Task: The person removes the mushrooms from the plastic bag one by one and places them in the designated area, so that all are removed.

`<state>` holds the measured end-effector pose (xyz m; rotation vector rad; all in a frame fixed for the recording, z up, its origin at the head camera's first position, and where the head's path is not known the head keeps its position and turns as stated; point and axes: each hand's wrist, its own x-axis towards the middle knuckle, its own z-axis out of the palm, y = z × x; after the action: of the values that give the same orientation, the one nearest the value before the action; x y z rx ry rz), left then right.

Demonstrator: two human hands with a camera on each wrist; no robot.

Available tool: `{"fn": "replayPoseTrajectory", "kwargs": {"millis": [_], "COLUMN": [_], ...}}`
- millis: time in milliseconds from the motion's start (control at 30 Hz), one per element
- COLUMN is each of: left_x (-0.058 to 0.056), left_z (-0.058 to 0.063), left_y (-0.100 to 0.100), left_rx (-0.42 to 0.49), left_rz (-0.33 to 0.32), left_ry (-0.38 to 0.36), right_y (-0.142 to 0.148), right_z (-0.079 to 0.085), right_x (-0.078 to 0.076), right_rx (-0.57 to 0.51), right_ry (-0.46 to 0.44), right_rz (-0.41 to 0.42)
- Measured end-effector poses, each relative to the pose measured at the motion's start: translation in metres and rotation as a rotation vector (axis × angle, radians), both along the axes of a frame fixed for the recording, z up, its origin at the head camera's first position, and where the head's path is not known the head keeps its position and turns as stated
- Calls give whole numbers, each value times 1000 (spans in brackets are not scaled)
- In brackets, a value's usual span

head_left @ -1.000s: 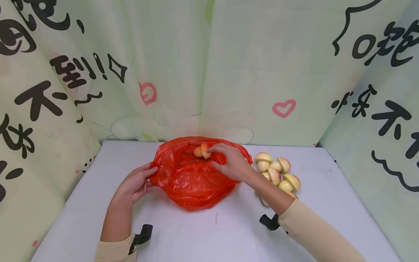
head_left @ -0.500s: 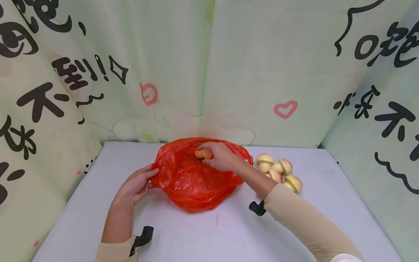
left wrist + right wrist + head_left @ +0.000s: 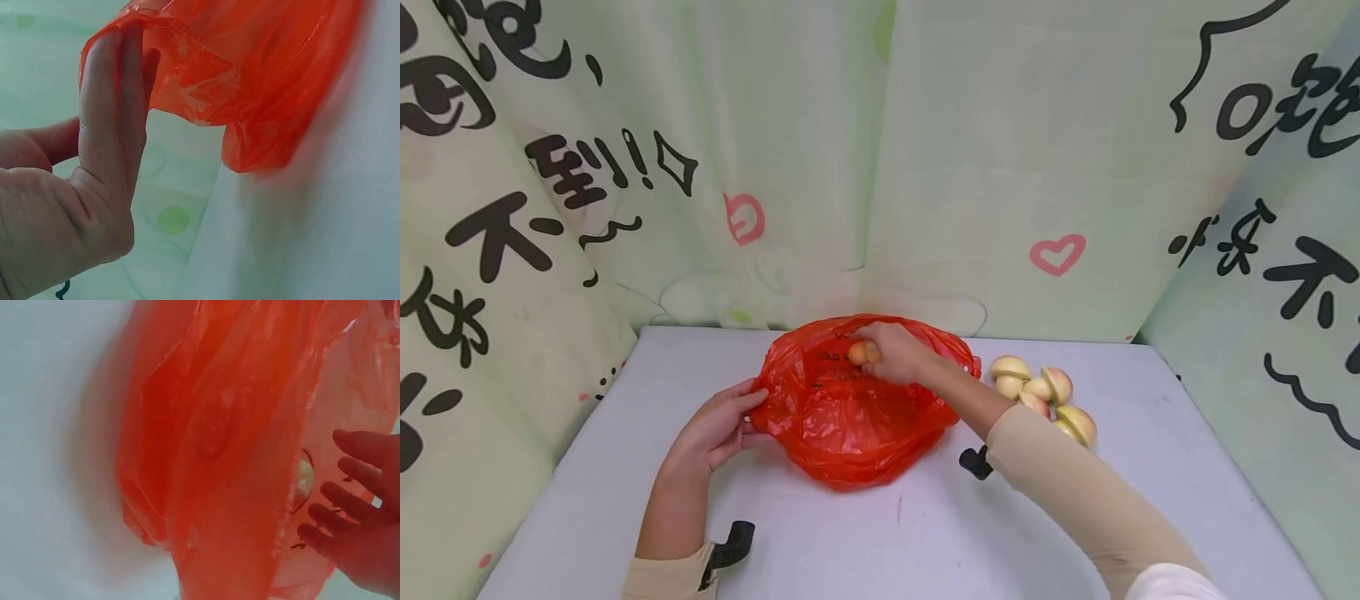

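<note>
A red plastic bag [image 3: 850,433] lies on the white table with its mouth facing up toward the head camera. My left hand [image 3: 718,429] grips the bag's left rim; in the left wrist view plastic drapes over its fingertips [image 3: 129,37]. My right hand [image 3: 895,354] is inside the mouth, reaching over a mushroom [image 3: 861,352], which looks orange in the bag's tint and is partly covered by the hand. In the right wrist view the right fingers [image 3: 347,500] are spread beside a pale part of a mushroom [image 3: 304,482] behind the bag's edge.
Several pale, pink-tinged mushrooms [image 3: 1037,387] lie grouped right of the bag, partly behind the right sleeve [image 3: 1075,492]. A printed light-green curtain [image 3: 955,183] hangs along the back and sides of the white table [image 3: 850,550].
My right hand has moved left over the mushroom in the bag, covering more of it, while the mushroom stays in nearly the same place. The left hand keeps its hold on the rim.
</note>
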<state>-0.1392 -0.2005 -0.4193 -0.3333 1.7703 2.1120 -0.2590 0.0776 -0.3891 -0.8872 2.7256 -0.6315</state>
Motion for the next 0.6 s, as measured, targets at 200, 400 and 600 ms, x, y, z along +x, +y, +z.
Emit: {"fn": "replayPoseTrajectory", "kwargs": {"millis": [200, 400, 600], "left_x": [3, 4, 1], "left_z": [-5, -9, -6], "left_y": [3, 6, 4], "left_rx": [-10, -6, -14], "left_rz": [5, 5, 20], "left_ry": [3, 8, 19], "right_y": [-4, -4, -8], "right_z": [-14, -23, -25], "right_x": [-7, -10, -17], "right_rx": [54, 111, 139], "right_ry": [52, 53, 80], "right_rz": [-7, -42, -37]}}
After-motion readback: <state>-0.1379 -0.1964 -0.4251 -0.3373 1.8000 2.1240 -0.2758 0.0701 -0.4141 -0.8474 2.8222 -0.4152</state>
